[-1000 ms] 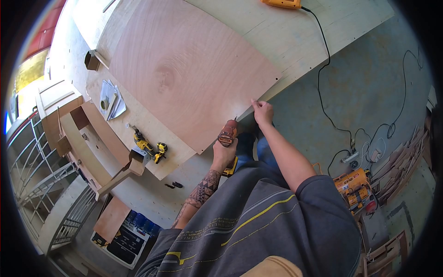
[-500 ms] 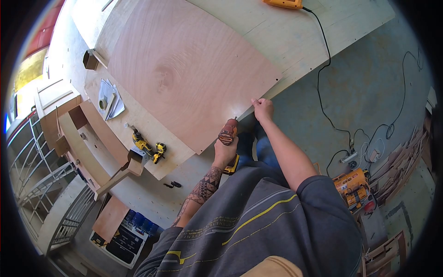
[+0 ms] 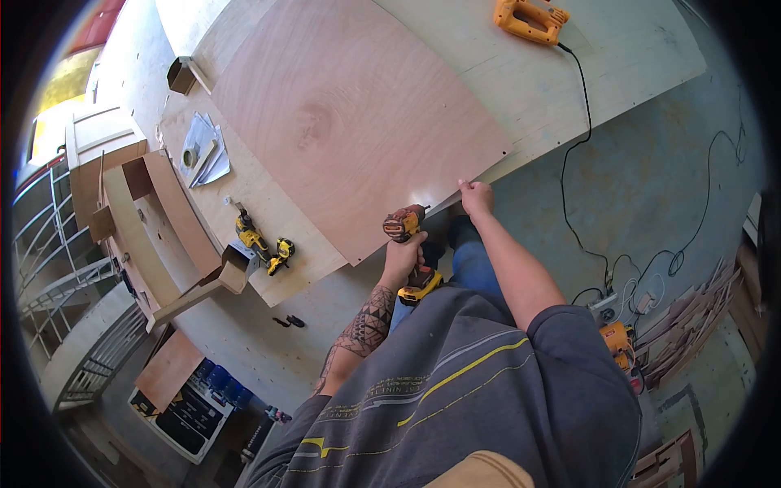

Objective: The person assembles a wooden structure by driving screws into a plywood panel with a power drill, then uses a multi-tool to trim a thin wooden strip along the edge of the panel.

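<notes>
My left hand point(image 3: 404, 254) grips a cordless drill driver point(image 3: 407, 228) with a red-brown body and a yellow battery base. Its nose points at the near edge of a large reddish plywood sheet point(image 3: 350, 122) that lies flat on a pale workbench point(image 3: 521, 89). My right hand point(image 3: 477, 198) presses its fingers on the same near edge of the sheet, a little to the right of the drill. A small dark hole shows near the sheet's right corner.
A second yellow drill point(image 3: 262, 245) and loose papers point(image 3: 203, 150) lie left on the bench. An orange corded tool point(image 3: 530, 19) sits at the far edge, its black cable point(image 3: 579, 138) trailing down to floor sockets. A wooden cabinet frame point(image 3: 150, 228) stands left.
The drill has tipped back from the sheet edge and now sits lower, its nose off the wood. My right hand has slid slightly right along the edge. The view has shifted.
</notes>
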The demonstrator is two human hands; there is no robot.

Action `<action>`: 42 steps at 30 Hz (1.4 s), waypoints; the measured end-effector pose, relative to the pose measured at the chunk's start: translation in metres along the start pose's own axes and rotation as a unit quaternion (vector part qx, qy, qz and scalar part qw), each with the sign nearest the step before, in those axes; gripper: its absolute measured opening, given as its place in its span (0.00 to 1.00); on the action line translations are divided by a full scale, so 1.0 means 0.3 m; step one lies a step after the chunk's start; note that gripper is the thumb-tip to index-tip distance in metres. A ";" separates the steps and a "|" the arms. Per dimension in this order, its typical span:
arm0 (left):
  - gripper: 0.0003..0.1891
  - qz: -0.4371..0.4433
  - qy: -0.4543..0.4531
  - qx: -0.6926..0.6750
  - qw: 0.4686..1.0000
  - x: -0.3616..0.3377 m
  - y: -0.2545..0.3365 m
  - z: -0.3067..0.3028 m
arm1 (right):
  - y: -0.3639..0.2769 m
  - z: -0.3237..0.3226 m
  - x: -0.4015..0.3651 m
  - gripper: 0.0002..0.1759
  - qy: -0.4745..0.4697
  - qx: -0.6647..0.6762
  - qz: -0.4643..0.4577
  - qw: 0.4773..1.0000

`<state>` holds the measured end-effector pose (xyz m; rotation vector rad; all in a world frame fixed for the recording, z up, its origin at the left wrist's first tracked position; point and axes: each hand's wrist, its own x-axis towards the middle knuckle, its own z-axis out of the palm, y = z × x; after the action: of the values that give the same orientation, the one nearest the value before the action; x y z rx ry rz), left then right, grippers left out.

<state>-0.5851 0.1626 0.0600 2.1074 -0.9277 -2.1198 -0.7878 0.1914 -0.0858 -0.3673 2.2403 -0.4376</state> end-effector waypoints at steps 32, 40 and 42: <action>0.11 0.419 0.453 -0.150 0.772 0.612 0.150 -1.456 | -1.367 1.121 -0.318 0.34 0.015 -0.187 -0.643 0.743; 0.22 0.252 0.477 -0.137 0.830 0.456 -0.012 -1.099 | -1.283 1.247 -0.262 0.41 0.100 -0.227 -0.628 0.737; 0.18 0.355 0.364 -0.186 0.841 0.439 0.114 -1.047 | -1.290 1.241 -0.269 0.39 0.105 -0.223 -0.639 0.728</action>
<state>-0.3233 -0.0430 -0.0198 1.7242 -0.8782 -0.9228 -0.4061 -0.1948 -0.0969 -2.2576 1.9233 -0.6094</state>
